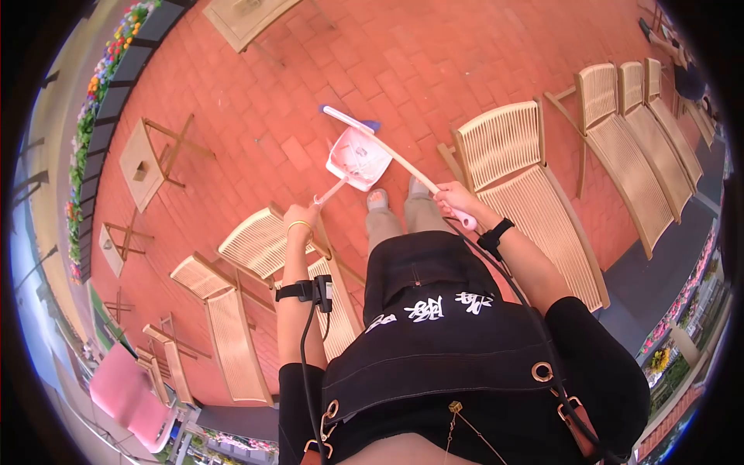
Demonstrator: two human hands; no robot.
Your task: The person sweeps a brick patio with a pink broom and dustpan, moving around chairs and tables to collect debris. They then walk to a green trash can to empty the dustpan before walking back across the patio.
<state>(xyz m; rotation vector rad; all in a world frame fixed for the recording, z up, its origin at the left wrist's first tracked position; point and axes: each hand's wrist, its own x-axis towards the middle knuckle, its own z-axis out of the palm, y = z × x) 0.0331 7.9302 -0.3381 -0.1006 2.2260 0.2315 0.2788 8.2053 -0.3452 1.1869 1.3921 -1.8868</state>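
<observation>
Both arms reach forward, the hands apart, clamped on broom [400, 160] and dustpan [359, 158].

A pink-and-white dustpan [375, 165] faces open side up, small debris inside, well in from the brick floor's [271, 93] edges. The pale, pink-gripped broom [407, 164] slants across its rim, blue showing just beside.
</observation>
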